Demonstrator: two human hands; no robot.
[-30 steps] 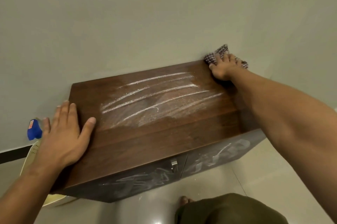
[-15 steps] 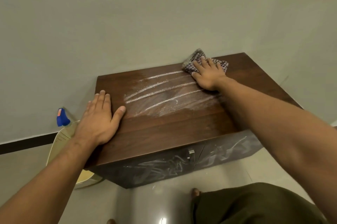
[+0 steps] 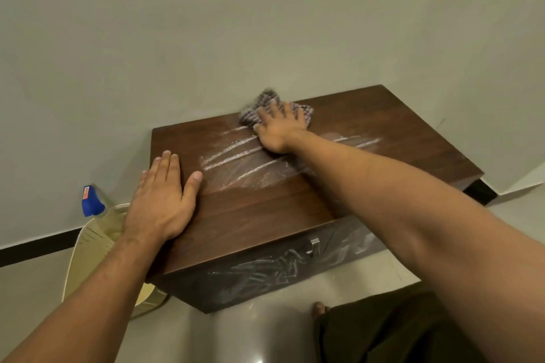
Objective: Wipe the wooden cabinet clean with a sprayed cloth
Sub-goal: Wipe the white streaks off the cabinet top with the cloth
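Note:
A low dark wooden cabinet (image 3: 265,215) stands against the wall, its top streaked with white dusty lines near the middle. My right hand (image 3: 278,129) presses flat on a checked cloth (image 3: 267,104) at the back edge of the top, close to the wall. My left hand (image 3: 162,197) lies flat, fingers apart, on the front left corner of the top and holds nothing. White smears also mark the dark front doors (image 3: 280,268).
A spray bottle with a blue cap (image 3: 93,200) stands on the floor left of the cabinet, beside a pale yellow plastic basket (image 3: 88,247). The wall is right behind the cabinet. My leg in dark green cloth (image 3: 383,330) is on the tiled floor in front.
My right hand has slid the cloth leftward along the back edge from the far right corner toward the middle. My left hand stays flat on the front left corner. The view has shifted.

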